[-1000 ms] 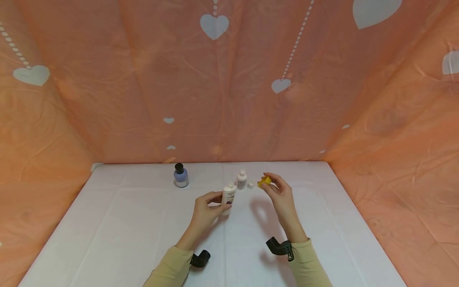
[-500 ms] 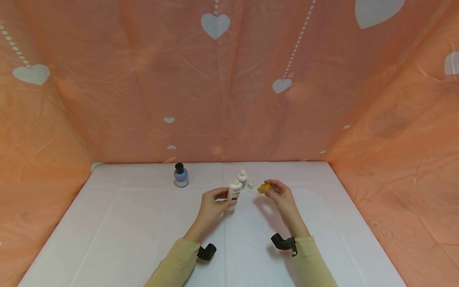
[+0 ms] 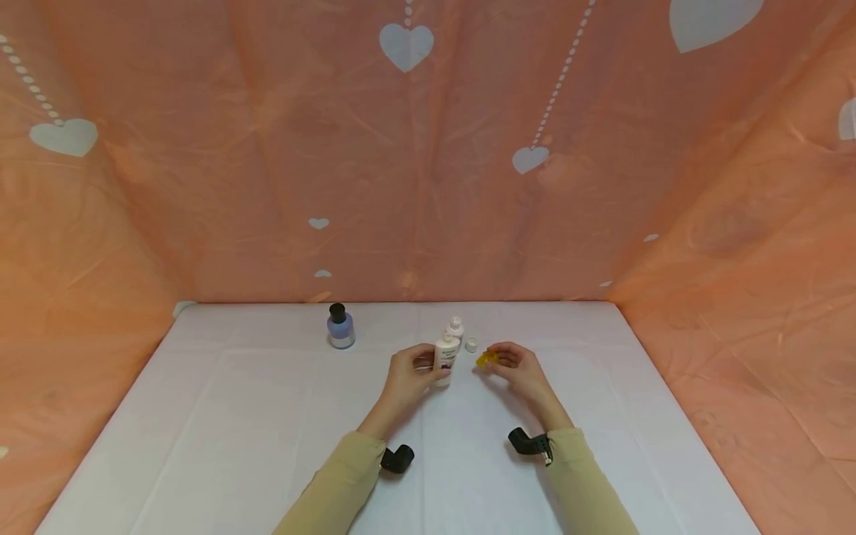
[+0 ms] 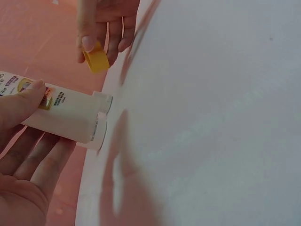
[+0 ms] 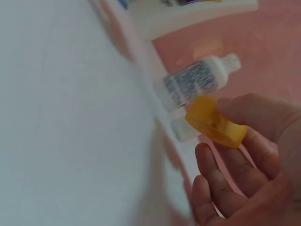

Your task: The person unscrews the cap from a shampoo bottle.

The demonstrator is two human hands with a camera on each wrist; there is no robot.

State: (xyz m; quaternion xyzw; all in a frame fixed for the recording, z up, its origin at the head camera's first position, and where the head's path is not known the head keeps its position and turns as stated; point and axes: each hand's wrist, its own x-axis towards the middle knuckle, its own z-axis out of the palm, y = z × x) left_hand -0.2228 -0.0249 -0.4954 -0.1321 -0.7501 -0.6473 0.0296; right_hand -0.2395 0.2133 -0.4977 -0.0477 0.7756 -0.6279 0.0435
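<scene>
My left hand point(image 3: 408, 374) grips a white printed bottle point(image 3: 446, 355) upright, thumb across its label. In the left wrist view the lower end of this bottle point(image 4: 70, 117) points toward the tablecloth. My right hand point(image 3: 524, 375) pinches a hollow yellow cap point(image 3: 486, 361) between thumb and fingers, a short way right of the bottle. The right wrist view shows the cap's point(image 5: 211, 123) curved edges. Behind the held bottle stands a smaller white bottle point(image 3: 456, 325), partly hidden by it. Beside that lies a small white cap point(image 3: 472, 345).
A blue-purple bottle with a black cap point(image 3: 341, 331) stands at the back left of the white-covered table point(image 3: 221, 416). Orange sheeting with pale hearts point(image 3: 301, 148) hangs behind and on both sides. Black wrist cameras point(image 3: 397, 459) sit on both wrists.
My left hand has carried the white bottle right and slightly farther back, now overlapping the smaller bottle. My right hand has brought the yellow cap lower and a little left, nearer the bottle.
</scene>
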